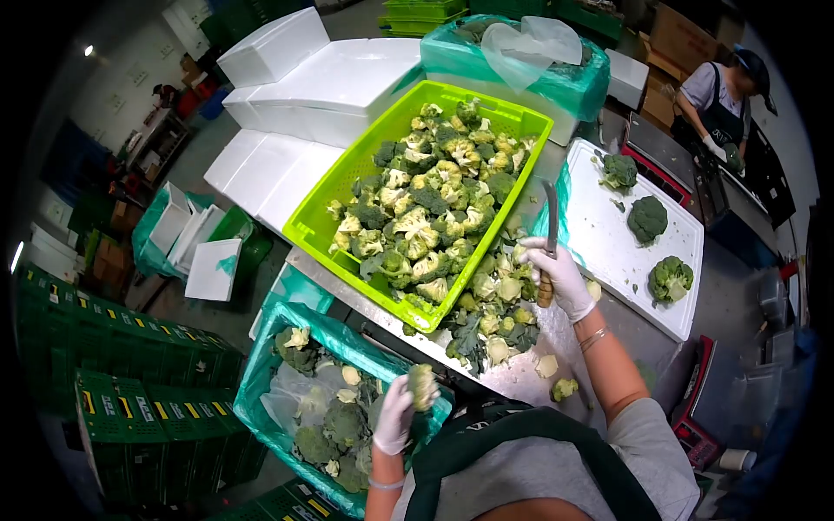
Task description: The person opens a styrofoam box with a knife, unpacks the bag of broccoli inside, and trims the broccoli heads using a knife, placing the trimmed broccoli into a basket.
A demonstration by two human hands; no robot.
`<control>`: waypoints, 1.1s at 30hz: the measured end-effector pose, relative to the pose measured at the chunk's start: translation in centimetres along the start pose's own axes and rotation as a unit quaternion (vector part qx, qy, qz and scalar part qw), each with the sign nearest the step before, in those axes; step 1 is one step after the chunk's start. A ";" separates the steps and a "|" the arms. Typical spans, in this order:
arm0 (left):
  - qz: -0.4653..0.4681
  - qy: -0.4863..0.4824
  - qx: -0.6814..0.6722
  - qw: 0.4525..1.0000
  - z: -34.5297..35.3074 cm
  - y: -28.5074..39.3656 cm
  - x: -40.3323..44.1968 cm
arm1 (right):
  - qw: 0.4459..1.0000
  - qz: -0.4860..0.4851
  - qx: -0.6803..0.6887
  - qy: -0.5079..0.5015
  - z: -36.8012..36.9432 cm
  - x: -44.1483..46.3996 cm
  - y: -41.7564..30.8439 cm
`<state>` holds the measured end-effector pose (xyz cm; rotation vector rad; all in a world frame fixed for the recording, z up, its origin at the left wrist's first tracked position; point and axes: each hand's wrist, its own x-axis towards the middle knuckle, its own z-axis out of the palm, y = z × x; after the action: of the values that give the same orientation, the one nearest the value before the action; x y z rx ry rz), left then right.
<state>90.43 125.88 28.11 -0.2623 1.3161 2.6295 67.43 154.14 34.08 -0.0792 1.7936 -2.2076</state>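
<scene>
My left hand (395, 418), in a white glove, is closed around a pale green broccoli piece (423, 387), over the edge of a teal-lined box (252, 382) holding broccoli heads (346, 423). In my gloved right hand (563, 280) is a knife (551, 217) with a curved blade pointing up and away and a brown handle. Beneath and beside that hand, cut stems and leaves (495, 326) are heaped on the metal table. A lime-green basket (313, 224) full of cut broccoli florets (417, 227) stands just beyond, left of the knife.
On the right, a white foam lid (686, 319) carries three broccoli heads (647, 219). White foam boxes (313, 82) and a teal-lined box (565, 87) stand at the back. A co-worker (717, 108) handles broccoli at far right. Green crates (148, 434) are stacked at left.
</scene>
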 end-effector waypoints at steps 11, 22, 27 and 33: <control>-0.089 -0.054 0.068 0.992 6.3 -1.2 6.8 | 0.992 0.082 -0.039 0.083 -4.3 -5.5 6.7; 0.120 0.090 0.725 0.672 1.4 -5.0 5.8 | 0.958 -0.091 -0.254 0.096 -6.7 3.1 10.1; 0.055 0.051 0.734 0.675 2.4 -7.8 9.7 | 0.940 -0.105 -0.321 0.047 -6.0 5.9 13.6; 0.064 0.029 0.714 0.697 5.4 -10.8 13.1 | 0.933 -0.070 -0.349 0.047 -5.0 2.9 12.4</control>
<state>80.06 137.77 19.86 0.0269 2.8779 0.9226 65.94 155.93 20.57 -0.2577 2.6105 -1.5590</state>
